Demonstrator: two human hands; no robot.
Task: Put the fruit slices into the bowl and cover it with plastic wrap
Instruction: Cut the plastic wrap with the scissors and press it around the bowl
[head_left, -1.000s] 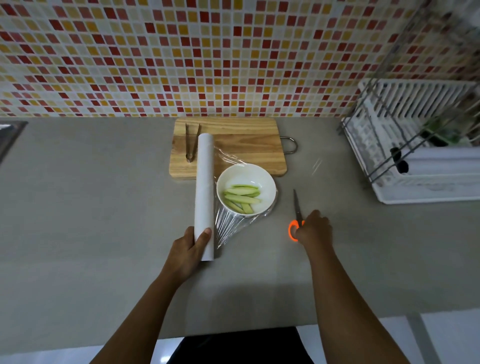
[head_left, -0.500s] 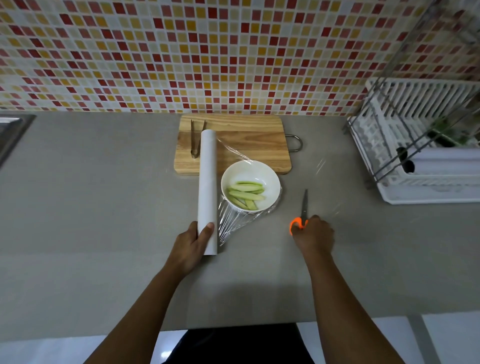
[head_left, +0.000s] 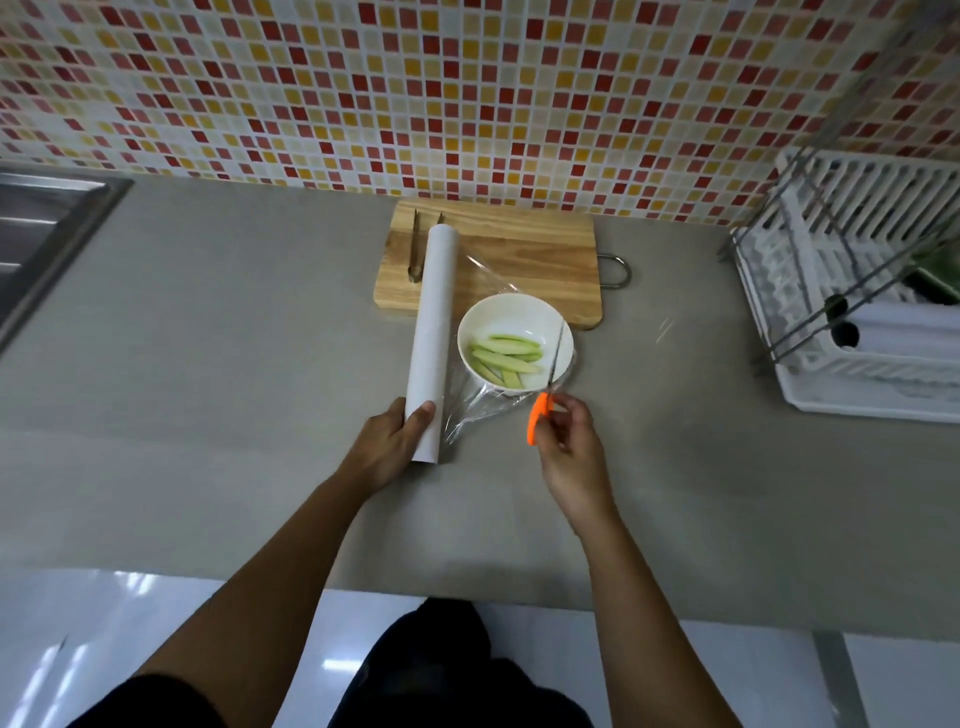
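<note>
We see the left hand (head_left: 387, 447) wrapped around the near end of the roll of plastic wrap (head_left: 434, 332), thumb on top and fingers curled under it. The roll lies lengthwise on the tabletop (head_left: 234, 338), its far end over the wooden cutting board (head_left: 519, 249). The right hand (head_left: 569, 452) is curled on the orange handles of the scissors (head_left: 540, 413). We find their blades pointing away from the person, above the right side of the white bowl (head_left: 514, 304). That bowl stands just right of the roll, at the board's near edge, and holds the pale green fruit slices (head_left: 506, 356). A clear film (head_left: 483, 408) runs from the roll across the bowl and bunches in wrinkles at its near side, between the two hands. Metal tongs (head_left: 415, 249) lie on the board, left of the roll.
</note>
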